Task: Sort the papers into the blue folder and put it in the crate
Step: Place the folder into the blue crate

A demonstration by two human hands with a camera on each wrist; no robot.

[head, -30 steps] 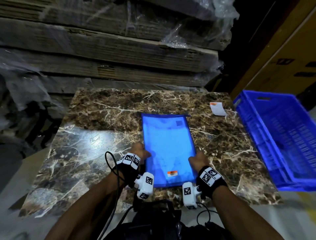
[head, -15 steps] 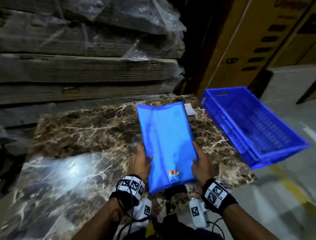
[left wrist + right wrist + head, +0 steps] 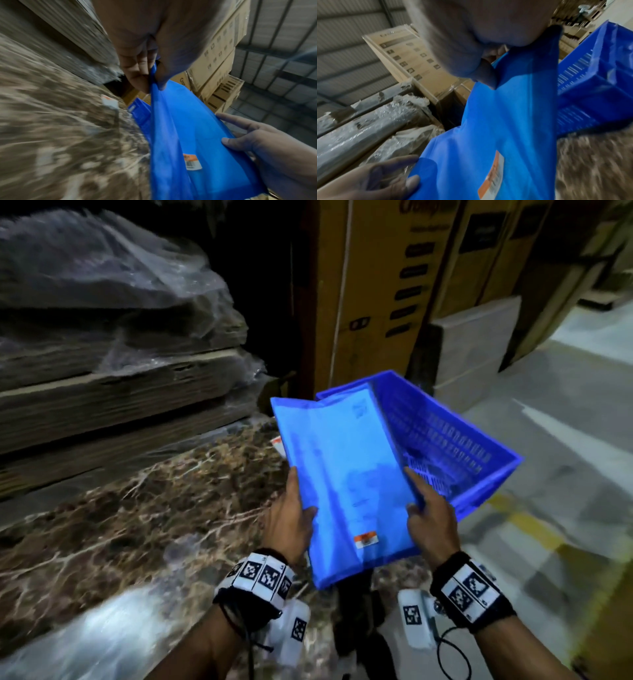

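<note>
The translucent blue folder [image 3: 346, 481] with papers showing faintly inside is lifted off the marble table [image 3: 137, 525], its far end over the near corner of the blue crate [image 3: 455, 446]. My left hand [image 3: 291, 518] pinches its left edge, thumb on top. My right hand [image 3: 428, 515] pinches its right edge the same way. In the left wrist view the folder [image 3: 188, 135] hangs from my left hand [image 3: 150, 79], with my right hand [image 3: 257, 142] on the far edge. The right wrist view shows the folder [image 3: 505, 128] and the crate [image 3: 599, 88] behind it.
A small white slip with an orange mark [image 3: 279, 445] lies on the table near the folder's left edge. Plastic-wrapped stacked boards [image 3: 120, 371] stand behind the table. Tall cardboard boxes [image 3: 376, 285] rise behind the crate. Grey floor with a yellow line [image 3: 534, 529] lies to the right.
Both hands lifted the folder from the table and carried it rightward toward the crate. The head view swung right with it.
</note>
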